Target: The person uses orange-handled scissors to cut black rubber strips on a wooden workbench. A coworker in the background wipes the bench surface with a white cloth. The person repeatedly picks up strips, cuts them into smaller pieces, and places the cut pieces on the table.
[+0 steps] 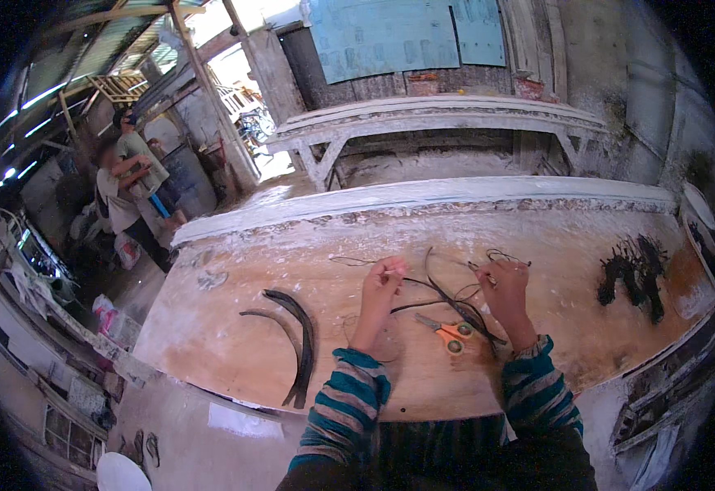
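Note:
Both my hands are raised a little over a wooden table [210, 327]. My left hand [382, 288] is closed in a pinch, with a thin dark strand [351, 260] beside its fingertips; what it grips is too small to tell. My right hand [505, 286] is closed on a thin dark wire [501, 255] that loops out above its fingers. Between the hands, long black strips [456, 303] lie crossed on the table. Below them rest orange-handled scissors [456, 334], their blades pointing left.
More black strips [300, 344] lie in a curve at the left. A bundle of short black pieces [636, 274] is at the table's right end. A white-crusted ledge [423, 196] runs along the far edge, with a bench [447, 110] behind. Two people [137, 172] stand at the far left.

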Demonstrator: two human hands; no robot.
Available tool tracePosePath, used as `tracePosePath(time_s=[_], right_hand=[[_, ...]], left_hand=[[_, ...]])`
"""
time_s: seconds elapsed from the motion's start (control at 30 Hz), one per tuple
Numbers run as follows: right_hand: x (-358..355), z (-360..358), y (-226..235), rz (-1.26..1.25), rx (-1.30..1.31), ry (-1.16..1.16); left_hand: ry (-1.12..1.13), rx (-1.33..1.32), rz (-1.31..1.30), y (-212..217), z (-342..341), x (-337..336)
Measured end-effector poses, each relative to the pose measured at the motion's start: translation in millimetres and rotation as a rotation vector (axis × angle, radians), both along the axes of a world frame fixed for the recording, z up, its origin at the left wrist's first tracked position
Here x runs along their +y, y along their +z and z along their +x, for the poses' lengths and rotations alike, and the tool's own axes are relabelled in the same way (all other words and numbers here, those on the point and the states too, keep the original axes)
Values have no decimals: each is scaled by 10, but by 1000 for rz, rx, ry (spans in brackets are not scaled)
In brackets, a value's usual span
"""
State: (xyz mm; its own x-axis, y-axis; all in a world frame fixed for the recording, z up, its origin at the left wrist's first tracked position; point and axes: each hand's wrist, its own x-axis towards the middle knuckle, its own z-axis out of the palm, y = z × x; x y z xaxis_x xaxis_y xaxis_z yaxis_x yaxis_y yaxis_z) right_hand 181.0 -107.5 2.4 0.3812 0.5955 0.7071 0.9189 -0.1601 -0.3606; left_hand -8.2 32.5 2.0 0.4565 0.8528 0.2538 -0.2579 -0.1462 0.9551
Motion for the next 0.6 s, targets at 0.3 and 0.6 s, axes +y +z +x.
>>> tracePosePath(time_s=[0.3, 0.6], right_hand=[[-78, 270, 47, -26, -38, -341], [-147, -89, 55, -537, 162, 255]], left_hand=[[200, 81, 136, -189, -18, 307], [100, 245, 386, -170, 23, 167]])
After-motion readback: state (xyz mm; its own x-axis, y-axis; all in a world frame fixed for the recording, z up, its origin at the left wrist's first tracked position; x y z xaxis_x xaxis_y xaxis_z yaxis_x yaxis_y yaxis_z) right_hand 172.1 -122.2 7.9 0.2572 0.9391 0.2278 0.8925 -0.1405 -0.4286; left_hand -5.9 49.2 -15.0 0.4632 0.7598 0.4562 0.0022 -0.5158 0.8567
